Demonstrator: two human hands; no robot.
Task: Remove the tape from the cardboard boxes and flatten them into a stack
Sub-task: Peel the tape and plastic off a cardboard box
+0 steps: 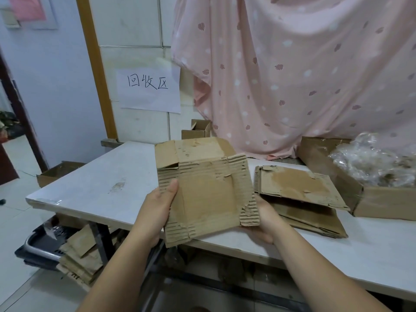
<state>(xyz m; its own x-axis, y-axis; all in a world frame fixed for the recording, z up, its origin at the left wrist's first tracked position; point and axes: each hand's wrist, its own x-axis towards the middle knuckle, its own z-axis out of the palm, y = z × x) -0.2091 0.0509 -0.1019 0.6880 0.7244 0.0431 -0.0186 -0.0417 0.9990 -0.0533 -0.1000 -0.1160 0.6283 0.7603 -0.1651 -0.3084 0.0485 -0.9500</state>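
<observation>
Sign (149,88) reads 回收区 | left grip (155,210) pinches cardboard box (207,192), thumb on top | right grip (265,219) clasps its right corner

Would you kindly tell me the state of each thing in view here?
held box: in the air, partly collapsed, facing torn
left hand: grips its left edge, thumb in front
right hand: under its right corner, fingers hidden
flattened stack: lying on the table
big box: open, full of crumpled clear plastic
small box: open, flaps up

Head-worn wide-angle view, forward and down, close above the white table (101,183).
</observation>
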